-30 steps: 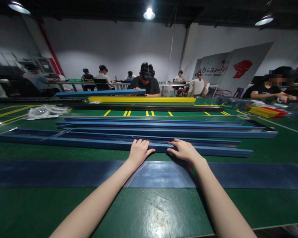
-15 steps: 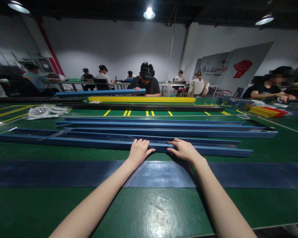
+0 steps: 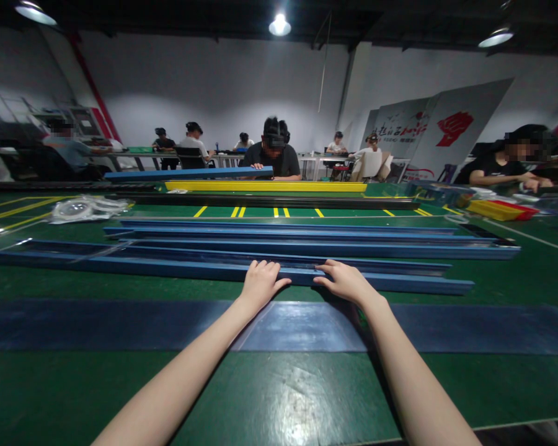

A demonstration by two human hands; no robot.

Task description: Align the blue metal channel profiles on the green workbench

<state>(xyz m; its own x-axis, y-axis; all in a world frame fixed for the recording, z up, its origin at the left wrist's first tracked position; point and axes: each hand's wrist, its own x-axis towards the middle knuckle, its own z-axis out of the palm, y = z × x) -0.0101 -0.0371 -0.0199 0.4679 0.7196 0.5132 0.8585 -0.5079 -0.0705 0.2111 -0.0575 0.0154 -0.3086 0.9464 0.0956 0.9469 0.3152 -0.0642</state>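
A long blue channel [image 3: 167,268] lies across the green table, nearest of several blue channels. On its near wall rests my left hand [image 3: 261,282], fingers over the top edge and thumb stretched to the right. My right hand [image 3: 341,280] is at the same channel a little further right, its fingers over the edge and its thumb toward the left, with a gap between the two hands. Both hands appear to grip the channel's near wall. Between the hands and the table's front edge, a flat clear bluish strip [image 3: 302,325] runs from side to side under my forearms.
Beyond lie more blue channels [image 3: 307,248], a black bar [image 3: 270,201], a yellow bar [image 3: 265,186] and a bagged white coil [image 3: 79,209]. Across the table a person [image 3: 274,152] holds a blue bar [image 3: 190,174]. Another person [image 3: 516,161] sits at the right beyond yellow and red parts [image 3: 502,209].
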